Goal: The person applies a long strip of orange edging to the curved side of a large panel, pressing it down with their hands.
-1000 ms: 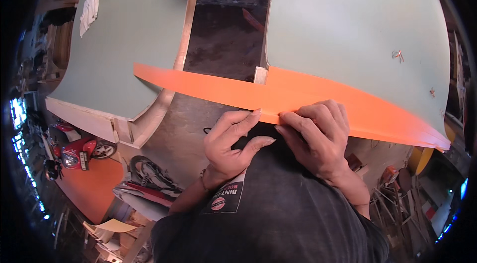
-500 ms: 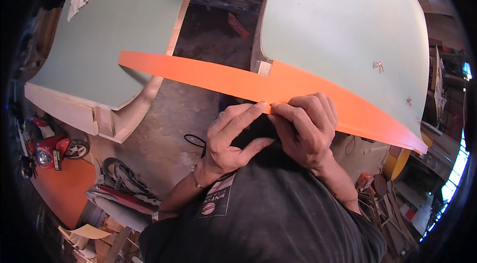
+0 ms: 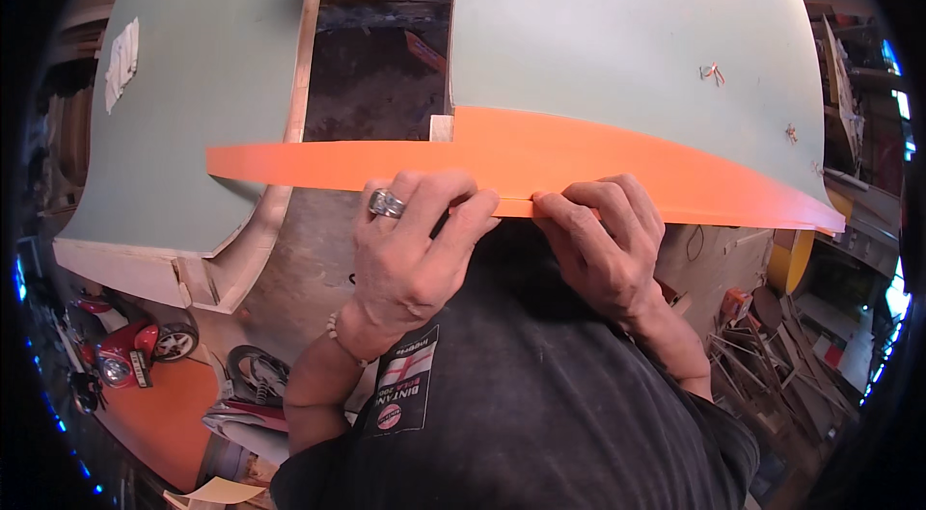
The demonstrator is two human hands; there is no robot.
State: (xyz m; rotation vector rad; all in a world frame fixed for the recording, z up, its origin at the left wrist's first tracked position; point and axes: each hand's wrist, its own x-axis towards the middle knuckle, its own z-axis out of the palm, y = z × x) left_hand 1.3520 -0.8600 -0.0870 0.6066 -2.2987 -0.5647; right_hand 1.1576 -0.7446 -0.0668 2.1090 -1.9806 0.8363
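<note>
A long orange strip of thin sheet material [image 3: 559, 158] stretches across in front of me, tapering toward both ends. Its near edge shows a narrow fold-like band between my hands. My left hand [image 3: 415, 245], with a ring and a bead bracelet, is closed on this edge, thumb and fingers pinching it. Just to the right, my right hand [image 3: 608, 240] pinches the same edge, its other fingers curled. The strip's right part lies over the near edge of a pale green panel [image 3: 617, 18]; its left end reaches over another green panel [image 3: 207, 57].
Between the panels is a gap with the dark floor [image 3: 376, 91] below. A white rag [image 3: 122, 65] lies on the left panel, and small orange scraps [image 3: 714, 74] on the right one. A red motorbike [image 3: 121, 356] stands lower left; wood scraps [image 3: 786, 365] are piled lower right.
My left hand has slid left along the edge and its thumb, apart before, has closed onto the strip. The strip now lies more level across the view. My right hand stays pinched on the edge.
</note>
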